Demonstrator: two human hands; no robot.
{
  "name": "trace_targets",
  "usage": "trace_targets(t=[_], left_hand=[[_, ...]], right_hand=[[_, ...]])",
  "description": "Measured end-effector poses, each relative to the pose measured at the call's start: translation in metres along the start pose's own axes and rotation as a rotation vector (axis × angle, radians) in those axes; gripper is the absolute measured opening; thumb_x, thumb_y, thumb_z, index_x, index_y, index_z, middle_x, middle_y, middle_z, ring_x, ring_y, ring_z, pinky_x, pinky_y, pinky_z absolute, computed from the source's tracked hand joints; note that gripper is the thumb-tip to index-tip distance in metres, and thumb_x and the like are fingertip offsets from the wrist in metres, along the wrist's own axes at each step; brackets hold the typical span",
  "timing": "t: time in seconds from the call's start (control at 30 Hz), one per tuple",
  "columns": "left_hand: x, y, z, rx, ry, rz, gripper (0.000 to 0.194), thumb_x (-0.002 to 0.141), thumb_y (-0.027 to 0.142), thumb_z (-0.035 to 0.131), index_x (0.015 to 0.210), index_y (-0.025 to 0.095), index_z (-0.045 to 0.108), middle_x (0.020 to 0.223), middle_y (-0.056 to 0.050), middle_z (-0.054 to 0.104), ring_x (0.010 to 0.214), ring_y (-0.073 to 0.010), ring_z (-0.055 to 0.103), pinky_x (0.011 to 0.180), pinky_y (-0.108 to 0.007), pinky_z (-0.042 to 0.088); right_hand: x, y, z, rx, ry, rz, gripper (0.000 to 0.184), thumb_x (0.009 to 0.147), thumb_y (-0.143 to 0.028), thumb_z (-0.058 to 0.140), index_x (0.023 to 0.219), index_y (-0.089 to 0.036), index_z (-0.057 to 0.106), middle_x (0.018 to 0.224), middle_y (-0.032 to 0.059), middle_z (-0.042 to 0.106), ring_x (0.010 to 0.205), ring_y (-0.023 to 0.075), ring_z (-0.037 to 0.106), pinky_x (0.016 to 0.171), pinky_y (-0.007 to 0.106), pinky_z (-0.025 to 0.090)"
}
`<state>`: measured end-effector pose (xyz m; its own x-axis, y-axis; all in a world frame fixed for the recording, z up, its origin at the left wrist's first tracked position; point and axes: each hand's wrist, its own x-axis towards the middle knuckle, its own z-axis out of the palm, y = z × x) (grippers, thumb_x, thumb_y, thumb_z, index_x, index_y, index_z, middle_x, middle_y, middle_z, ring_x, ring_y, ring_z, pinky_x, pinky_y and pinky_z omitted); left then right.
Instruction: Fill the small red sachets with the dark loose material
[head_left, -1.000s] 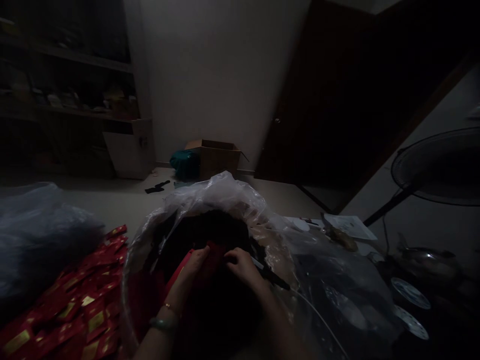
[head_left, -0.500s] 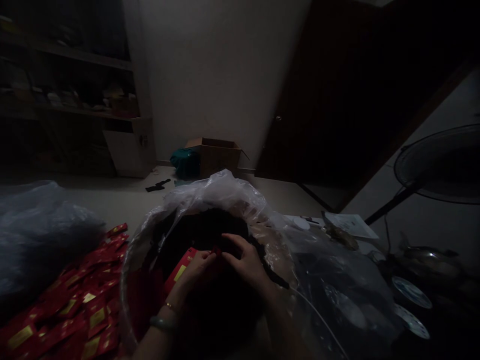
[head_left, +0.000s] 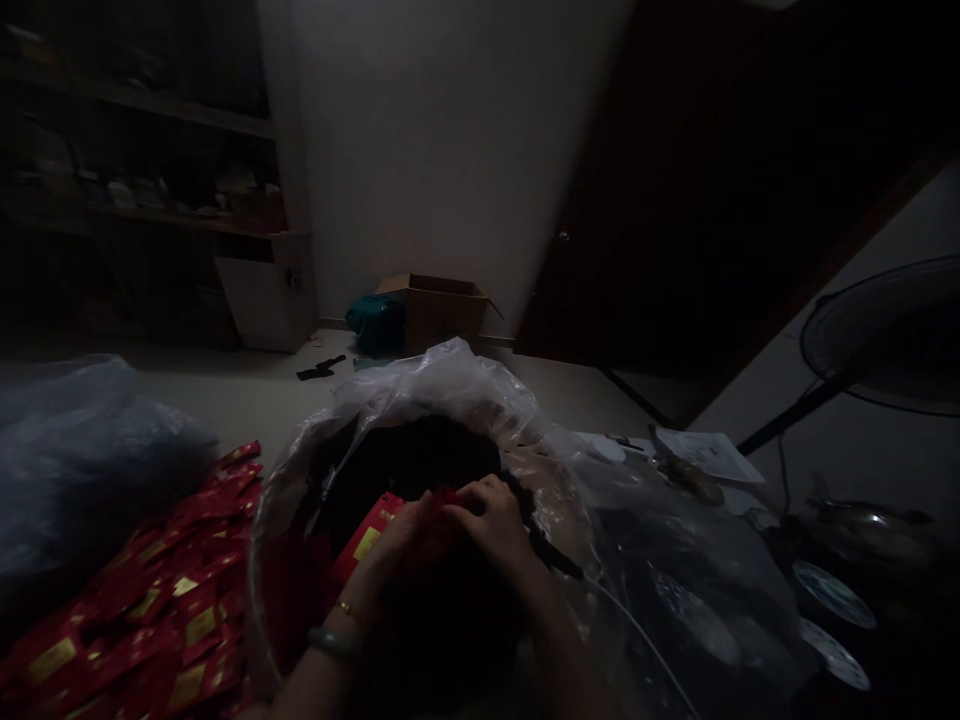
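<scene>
Fingers (head_left: 487, 500) of both hands curl in close together at the middle of the view, almost fully closed, their tips meeting around a small red edge (head_left: 448, 494); the dim light hides whether they pinch it or only touch it. Just beside the left hand (head_left: 405, 535), a red packet (head_left: 369, 545) with a gold label leans at a tilt, its upper end running in under the fingertips. The right hand (head_left: 491, 525) sits over the same spot, with a black strip (head_left: 553, 556) trailing off past its outer side. For something this small and slick, short fingertip pinches with steady wrists look like the surest handling. The packet looks flat, crisp and glossy, though its detail fades in the gloom. Hands and packet sit low inside a clear plastic bag (head_left: 431, 385), above a dark mass (head_left: 409, 455) that the shadows leave unidentified. On the near left lies a heap of red-and-gold sachets (head_left: 150, 600), with a grey plastic bag (head_left: 90, 470) beyond it. A jade-green bangle (head_left: 330, 642) circles the left wrist.
</scene>
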<state>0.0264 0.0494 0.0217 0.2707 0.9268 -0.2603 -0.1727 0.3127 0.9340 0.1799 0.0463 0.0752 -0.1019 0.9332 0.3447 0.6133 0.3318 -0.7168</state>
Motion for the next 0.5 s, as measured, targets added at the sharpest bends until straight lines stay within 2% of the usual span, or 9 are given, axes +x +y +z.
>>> trace_targets(t=[0.07,0.17,0.23,0.37,0.5], left_hand=[[-0.001,0.005,-0.002,0.027,-0.081,0.010,0.037,0.071,0.046,0.060,0.094,0.018,0.067,0.070,-0.003,0.065,0.059,-0.0145,0.052,0.054,-0.026,0.040],[-0.004,0.013,-0.002,0.138,-0.219,0.027,0.036,0.057,0.023,0.071,0.093,0.017,0.068,0.071,0.001,0.067,0.060,-0.0128,0.055,0.059,-0.024,0.043],[-0.007,0.017,-0.001,0.208,-0.224,0.021,0.031,0.055,0.017,0.069,0.085,0.015,0.068,0.066,0.004,0.065,0.058,-0.0118,0.054,0.057,-0.021,0.041],[-0.009,0.017,0.002,0.292,-0.175,0.022,0.027,0.054,0.013,0.065,0.080,0.015,0.068,0.061,0.005,0.062,0.055,-0.0113,0.051,0.051,-0.019,0.037],[-0.004,0.010,0.003,0.339,-0.183,0.041,0.026,0.052,0.011,0.063,0.078,0.014,0.065,0.058,0.006,0.057,0.052,-0.0097,0.047,0.049,-0.019,0.035]], right_hand=[[0.003,0.007,-0.002,0.024,0.050,0.050,0.020,0.073,-0.040,0.067,0.064,-0.023,0.066,0.069,0.0029,0.062,0.071,0.0202,0.055,0.072,0.035,0.042],[0.006,0.018,-0.006,0.102,0.123,0.120,0.023,0.076,-0.044,0.061,0.068,-0.022,0.065,0.066,0.0010,0.064,0.067,0.0186,0.056,0.066,0.030,0.043],[0.007,0.022,-0.009,0.133,0.118,0.127,0.023,0.075,-0.043,0.062,0.068,-0.022,0.066,0.064,0.0002,0.064,0.064,0.0174,0.056,0.061,0.027,0.042],[0.008,0.023,-0.013,0.160,-0.029,0.110,0.021,0.073,-0.037,0.064,0.061,-0.020,0.064,0.057,-0.0020,0.060,0.056,0.0146,0.053,0.053,0.024,0.038],[0.009,0.018,-0.018,0.163,-0.067,0.047,0.031,0.078,-0.036,0.056,0.052,-0.019,0.057,0.050,-0.0036,0.053,0.051,0.0120,0.046,0.052,0.024,0.033]])
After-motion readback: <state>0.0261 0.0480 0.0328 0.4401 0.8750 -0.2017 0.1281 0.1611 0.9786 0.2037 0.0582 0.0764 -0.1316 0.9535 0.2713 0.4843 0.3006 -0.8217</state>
